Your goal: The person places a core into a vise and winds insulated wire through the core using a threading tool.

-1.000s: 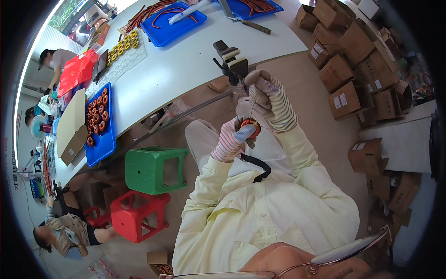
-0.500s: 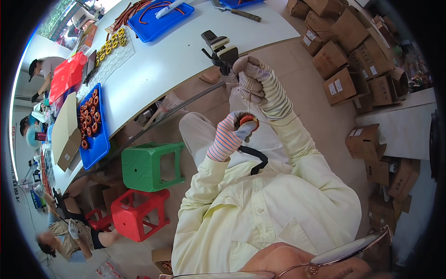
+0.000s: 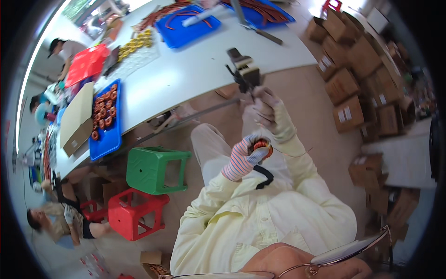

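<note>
My left hand [image 3: 240, 159], in a pink-and-blue striped glove, is closed around a ring-shaped coil [image 3: 264, 147] wound with orange-red copper wire. A thin wire [image 3: 289, 154] trails from the coil across my right sleeve. Above it, my right hand [image 3: 269, 111], in a pale glove and slightly blurred, is closed on a strand that runs up from the coil. Its fingers are right beside a dark clamp [image 3: 247, 70] fixed at the table edge; whether they touch it is unclear. A black strap [image 3: 265, 177] hangs below the coil.
On the white table [image 3: 186, 76] are a blue tray [image 3: 110, 145] of finished-looking coils, yellow rings [image 3: 134, 45], and another blue tray [image 3: 174, 39]. Green [image 3: 146, 169] and red stools [image 3: 125, 214] stand left. Cardboard boxes [image 3: 344, 86] pile up right. Co-workers sit at left.
The view has shifted, so the table and trays sit lower and further right. My right hand has come closer to the coil and turned at the clamp. The left still grips the coil.
</note>
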Action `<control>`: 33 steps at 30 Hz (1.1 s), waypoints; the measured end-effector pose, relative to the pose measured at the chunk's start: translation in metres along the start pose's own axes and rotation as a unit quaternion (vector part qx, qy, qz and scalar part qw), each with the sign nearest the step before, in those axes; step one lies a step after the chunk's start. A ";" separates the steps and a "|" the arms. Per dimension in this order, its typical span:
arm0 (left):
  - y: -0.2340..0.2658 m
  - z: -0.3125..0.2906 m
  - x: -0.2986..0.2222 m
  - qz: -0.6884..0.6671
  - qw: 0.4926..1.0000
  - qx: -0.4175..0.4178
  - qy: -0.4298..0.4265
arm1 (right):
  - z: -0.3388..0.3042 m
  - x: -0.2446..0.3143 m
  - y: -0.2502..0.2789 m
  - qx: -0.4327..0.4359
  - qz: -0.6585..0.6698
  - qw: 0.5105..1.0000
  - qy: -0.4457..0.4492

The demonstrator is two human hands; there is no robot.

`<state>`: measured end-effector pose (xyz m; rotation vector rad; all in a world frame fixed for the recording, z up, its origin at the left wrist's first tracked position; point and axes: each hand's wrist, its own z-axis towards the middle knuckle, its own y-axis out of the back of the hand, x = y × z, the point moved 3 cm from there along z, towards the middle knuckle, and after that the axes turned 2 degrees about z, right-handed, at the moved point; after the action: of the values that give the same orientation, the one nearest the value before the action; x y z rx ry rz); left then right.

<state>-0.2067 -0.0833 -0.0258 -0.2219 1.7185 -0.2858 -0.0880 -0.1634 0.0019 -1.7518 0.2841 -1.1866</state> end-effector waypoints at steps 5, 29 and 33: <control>0.018 0.010 -0.003 -0.154 0.988 -0.005 0.019 | 0.007 0.017 0.004 0.106 0.018 0.993 0.048; 0.053 0.019 -0.021 -0.057 0.982 -0.162 -0.080 | -0.002 0.003 -0.029 0.037 -0.161 0.977 0.132; 0.048 0.014 -0.012 0.052 0.984 -0.159 -0.057 | 0.001 0.005 -0.025 0.043 -0.129 0.988 0.072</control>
<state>-0.1907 -0.0349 -0.0321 -0.3741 1.6504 0.0790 -0.0927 -0.1536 0.0249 -1.6655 0.0897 -1.4925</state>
